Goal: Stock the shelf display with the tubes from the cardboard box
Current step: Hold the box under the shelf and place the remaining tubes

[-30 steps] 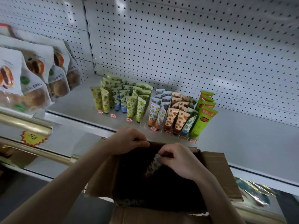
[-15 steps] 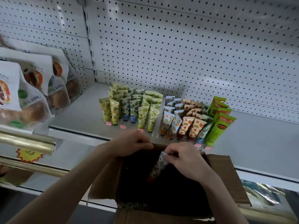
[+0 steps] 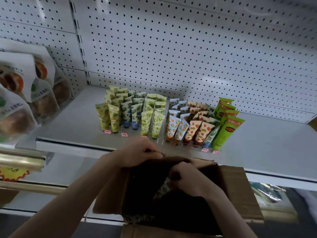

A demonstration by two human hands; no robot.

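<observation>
A brown cardboard box [image 3: 240, 191] sits open below the shelf, its inside dark. My left hand [image 3: 137, 153] grips the box's far rim. Inside the box, my right hand [image 3: 190, 179] holds a patterned green-and-white tube [image 3: 162, 188], whose lower end points down into the dark. On the grey shelf [image 3: 72, 127] stand rows of tubes in a clear display: yellow, blue and green printed tubes [image 3: 130, 114] on the left, orange and strawberry printed tubes [image 3: 190, 124] in the middle, bright green tubes [image 3: 226, 122] at the right.
White bags of baked goods [image 3: 25, 93] hang at the left. A white pegboard wall [image 3: 188, 48] backs the shelf. A gold rail [image 3: 20, 162] with a yellow starburst tag [image 3: 13, 172] runs lower left. Bare shelf lies right of the display.
My view has tilted so the shelf display sits lower in frame. My right hand has sunk a little deeper into the box with the tube; my left hand keeps its hold on the rim.
</observation>
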